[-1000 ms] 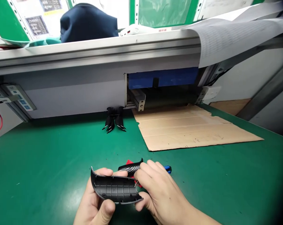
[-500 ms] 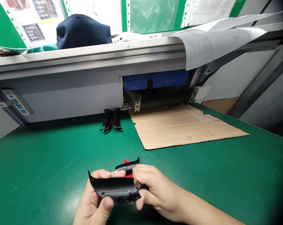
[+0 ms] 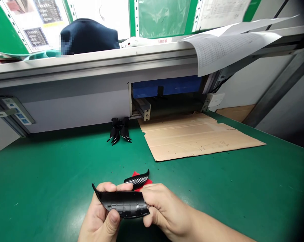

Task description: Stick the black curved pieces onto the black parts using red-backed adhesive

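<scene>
Black ribbed shell, no legible marking, gripped by both hands' fingers.

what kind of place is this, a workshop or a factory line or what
Most likely a factory assembly bench. Both hands, left hand and right hand, grip a curved black plastic part over a green work mat; matching black parts lie by an aluminium rail beneath posted sheets.
</scene>
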`<action>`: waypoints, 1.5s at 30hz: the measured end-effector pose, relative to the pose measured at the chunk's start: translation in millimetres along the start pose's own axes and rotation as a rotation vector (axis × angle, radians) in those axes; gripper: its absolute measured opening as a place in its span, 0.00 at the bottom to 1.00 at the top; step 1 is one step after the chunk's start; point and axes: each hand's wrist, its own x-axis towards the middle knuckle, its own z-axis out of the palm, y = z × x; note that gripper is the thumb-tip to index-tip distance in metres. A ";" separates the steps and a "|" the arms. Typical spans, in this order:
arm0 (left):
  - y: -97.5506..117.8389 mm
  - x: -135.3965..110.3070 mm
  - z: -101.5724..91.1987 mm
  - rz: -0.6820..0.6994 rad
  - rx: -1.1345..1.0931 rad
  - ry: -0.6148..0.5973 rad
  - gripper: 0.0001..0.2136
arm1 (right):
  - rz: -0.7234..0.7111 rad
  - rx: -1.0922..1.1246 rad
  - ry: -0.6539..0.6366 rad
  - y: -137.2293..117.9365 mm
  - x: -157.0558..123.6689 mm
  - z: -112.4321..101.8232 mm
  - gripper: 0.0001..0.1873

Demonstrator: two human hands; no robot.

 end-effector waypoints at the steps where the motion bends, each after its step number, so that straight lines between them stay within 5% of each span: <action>1: 0.1 0.8 -0.4 0.006 -0.001 -0.001 0.17 | 0.011 0.047 -0.021 0.4 -0.3 -5.8 0.38; 4: 1.1 5.5 0.4 0.024 -0.011 0.029 0.17 | 0.045 -0.103 0.078 4.8 -2.1 -22.7 0.35; 7: 5.4 12.8 3.1 -0.026 -0.039 0.136 0.17 | 0.115 -0.564 0.064 15.1 -3.2 -30.7 0.15; 10: 13.4 19.4 3.3 -0.121 -0.088 0.264 0.11 | 0.146 -0.909 -0.043 28.4 -2.3 -29.6 0.24; 12: 19.5 22.5 -0.1 -0.169 -0.050 0.255 0.07 | 0.119 -0.985 -0.050 34.2 -1.6 -28.2 0.19; 15: 26.9 25.8 -8.9 -0.173 0.236 0.140 0.06 | 0.073 -1.003 -0.029 31.5 -1.7 -28.4 0.12; 18: 30.9 27.2 -14.6 -0.148 0.625 0.045 0.03 | -0.108 -1.039 -0.057 16.2 -2.1 -26.0 0.20; 20: 31.9 26.4 -13.2 -0.167 0.768 -0.060 0.09 | -0.243 -1.035 -0.089 4.2 -2.0 -20.0 0.28; 23: 31.3 23.6 -5.9 -0.262 0.705 -0.346 0.21 | -0.304 -0.927 -0.055 -7.9 -2.0 -7.8 0.33; 26: 26.3 21.3 -2.4 -0.348 0.546 -0.517 0.18 | -0.290 -0.690 0.101 -10.9 -2.5 -1.6 0.30; 30: 13.3 21.0 -7.8 -0.292 0.386 -0.199 0.18 | -0.148 -0.402 0.339 -9.9 -2.6 -5.1 0.21; 34: 3.2 20.4 -8.9 -0.200 0.110 0.084 0.26 | 0.039 -0.425 0.250 -8.5 -1.8 -3.7 0.30; 37: -1.3 18.4 -7.2 -0.137 0.037 0.120 0.29 | 0.096 -0.526 0.160 -6.6 -2.3 1.8 0.38; 45: -3.1 11.6 -5.0 -0.079 0.046 0.102 0.28 | 0.098 -0.772 0.184 -6.0 -2.2 2.1 0.44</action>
